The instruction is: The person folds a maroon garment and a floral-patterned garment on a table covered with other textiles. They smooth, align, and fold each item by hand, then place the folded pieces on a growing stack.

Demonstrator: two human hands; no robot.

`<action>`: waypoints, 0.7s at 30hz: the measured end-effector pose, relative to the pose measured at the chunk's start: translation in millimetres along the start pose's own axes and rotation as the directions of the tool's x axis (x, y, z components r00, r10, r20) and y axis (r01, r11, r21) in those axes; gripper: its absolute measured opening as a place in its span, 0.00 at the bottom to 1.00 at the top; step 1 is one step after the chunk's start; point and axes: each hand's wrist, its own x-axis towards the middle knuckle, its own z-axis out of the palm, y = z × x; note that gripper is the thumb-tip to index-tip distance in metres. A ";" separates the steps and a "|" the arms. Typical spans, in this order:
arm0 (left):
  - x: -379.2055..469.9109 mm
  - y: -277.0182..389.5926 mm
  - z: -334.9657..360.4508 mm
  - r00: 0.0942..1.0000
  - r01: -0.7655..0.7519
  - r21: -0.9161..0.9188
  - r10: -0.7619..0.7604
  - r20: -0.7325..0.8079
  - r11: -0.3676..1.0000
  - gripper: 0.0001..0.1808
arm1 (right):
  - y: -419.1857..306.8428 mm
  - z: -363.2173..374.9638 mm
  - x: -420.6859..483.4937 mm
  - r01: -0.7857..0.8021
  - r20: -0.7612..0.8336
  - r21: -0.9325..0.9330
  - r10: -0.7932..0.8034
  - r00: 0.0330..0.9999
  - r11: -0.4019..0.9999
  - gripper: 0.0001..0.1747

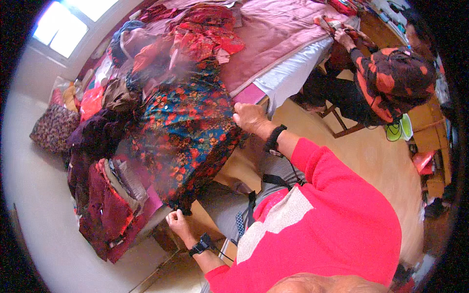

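A floral garment (pixel 183 128) in dark blue, red and orange is spread over the near edge of the bed, partly hanging over it. My left hand (pixel 178 222) pinches its lower corner at the bottom of the cloth. At the garment's right edge, my right hand (pixel 249 116) is closed on the fabric. The cloth stretches between both hands, with some folds near its right side. Blur hides part of its upper area.
Red patterned clothes (pixel 209 33) lie beyond, beside a pink quilt (pixel 274 29). Dark clothes (pixel 99 135) and a folded stack (pixel 113 190) lie left. At right, a seated person (pixel 388 80) handles a patterned cloth (pixel 329 23). A green-rimmed container (pixel 406 126) stands behind that person.
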 end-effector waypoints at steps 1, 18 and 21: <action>-0.4 -1.2 -0.8 0.999 -0.047 -0.036 0.046 -0.019 0.998 0.11 | -2.0 2.1 4.5 0.029 -0.023 0.005 -0.029 0.999 1.000 0.14; 20.7 -31.7 -39.3 0.905 0.277 -0.258 -0.341 -0.256 0.926 0.08 | 70.3 -24.4 42.1 -0.155 -0.137 0.485 0.250 0.958 0.861 0.08; 18.8 -33.8 -47.3 0.878 0.323 -0.256 -0.390 -0.279 0.911 0.08 | 78.3 -19.4 46.1 -0.198 -0.083 0.563 0.293 0.952 0.803 0.11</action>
